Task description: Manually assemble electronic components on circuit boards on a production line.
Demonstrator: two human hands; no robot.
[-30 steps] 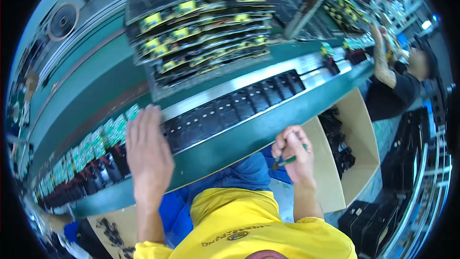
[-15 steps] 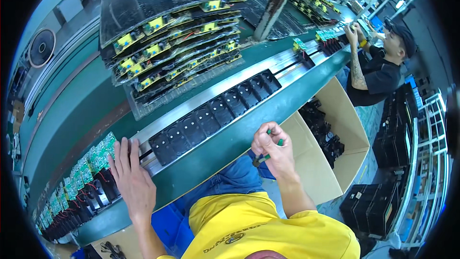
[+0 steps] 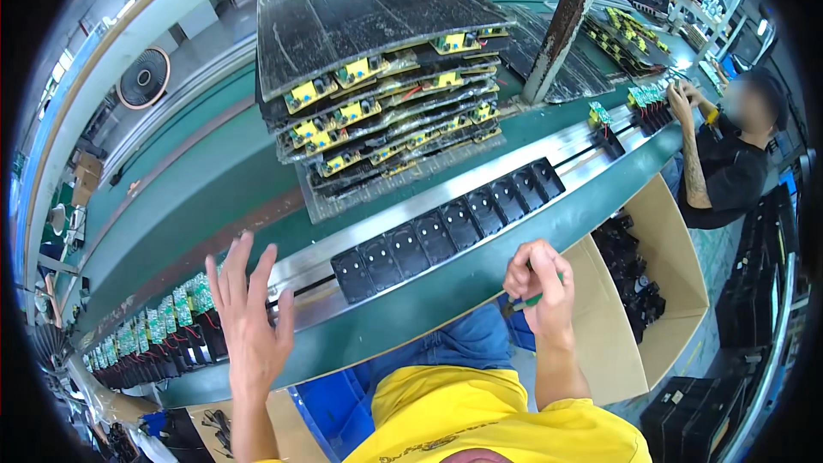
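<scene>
My left hand (image 3: 250, 334) is open with its fingers spread, above the near-left part of the metal rail (image 3: 310, 269). Close beside it is a line of green circuit boards (image 3: 176, 309) with red wires, standing on black plastic housings. My right hand (image 3: 549, 287) is closed around a green-handled hand tool (image 3: 531, 301) that resembles small pliers; most of it is hidden by the fingers. That hand is over the bench's front edge, apart from the rail. Between my hands and farther back, a row of open black plastic housings (image 3: 435, 240) sits on the rail.
Behind the rail stands a tall stack of black sheets (image 3: 377, 21) with yellow-topped boards between them. A cardboard box (image 3: 591, 317) holding black parts is at my right. Farther right, a co-worker (image 3: 729, 146) handles boards. A rusty post (image 3: 566, 30) rises behind the bench.
My left hand has lifted and its fingers have spread. The view has shifted left, so the bench and stack appear farther right. My right hand still grips the green-handled tool.
</scene>
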